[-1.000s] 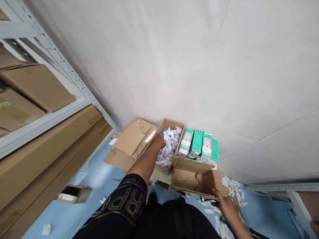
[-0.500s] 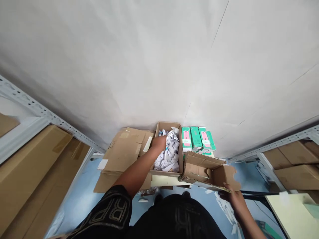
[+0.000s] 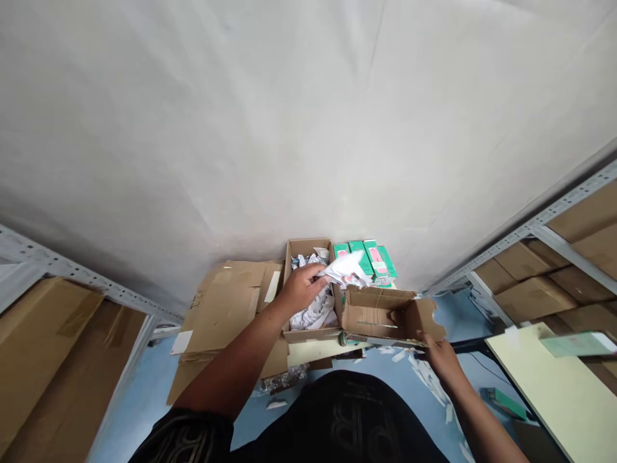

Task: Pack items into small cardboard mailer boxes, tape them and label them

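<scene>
Left hand was closed on a wad of crumpled paper, thumb and fingers pinched tight. The wad hung over the far right corner of the paper-filled box, which sat on the blue floor at the foot of the wall.

Right hand gripped the small cardboard box by its torn near-right flap, fingers curled under the edge. That box was tipped, with its opening towards the person, just right of the paper-filled box. Couldn't tell if it rested on the floor or was lifted.

Risks as I read them:
- The wad was loose and only pinched at one end, so bits could shed onto the floor, where paper scraps already lay at the right.
- The flap was ragged, and holding by one flap could tear it or let the box swing.
- Green cartons stood upright against the wall right behind the wad, so a sideways sweep could knock them over.
- Flattened cardboard at the left edge of the paper-filled box looked slippery underfoot.
</scene>
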Demonstrator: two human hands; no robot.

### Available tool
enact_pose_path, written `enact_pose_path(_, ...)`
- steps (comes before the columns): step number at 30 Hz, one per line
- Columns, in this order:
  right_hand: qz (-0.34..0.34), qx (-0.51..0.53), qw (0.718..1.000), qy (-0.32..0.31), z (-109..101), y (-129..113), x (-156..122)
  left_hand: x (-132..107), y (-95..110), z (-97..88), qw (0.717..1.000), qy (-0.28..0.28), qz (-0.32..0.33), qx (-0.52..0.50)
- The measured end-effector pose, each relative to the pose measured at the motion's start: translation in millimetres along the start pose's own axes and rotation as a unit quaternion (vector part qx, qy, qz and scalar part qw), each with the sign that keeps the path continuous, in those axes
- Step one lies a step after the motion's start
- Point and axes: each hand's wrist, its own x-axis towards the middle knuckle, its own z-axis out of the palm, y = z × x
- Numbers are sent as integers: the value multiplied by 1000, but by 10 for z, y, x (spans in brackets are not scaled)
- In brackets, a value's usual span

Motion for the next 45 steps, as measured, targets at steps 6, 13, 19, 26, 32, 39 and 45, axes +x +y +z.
enact_pose_path(6,9,40,999,9,-102,51,-134,99,500,806,966,-188,171,35)
enact_pose_path(13,39,104,989,96,-562,459,-312,90,536,1441,995,-81,58,-6)
enact_pose_path(19,59,164,973,151,-1156,951,-333,128,725,2428,948,-235,-161,-144)
enact_pose_path(26,75,160,972,157,-2241,1765,-189,320,1304,3925,955,-245,-146,-88)
enact_pose_path(32,120,252,949,145,-3195,2417,-180,486,1757,5178,942,-268,-164,-115)
enact_pose_path(39,155,319,904,239,-3717,2907,4,702,2091,6206,921,-354,-123,-106)
enact_pose_path(45,208,374,843,326,-4002,3229,257,1030,1999,7066,887,-437,-108,-106)
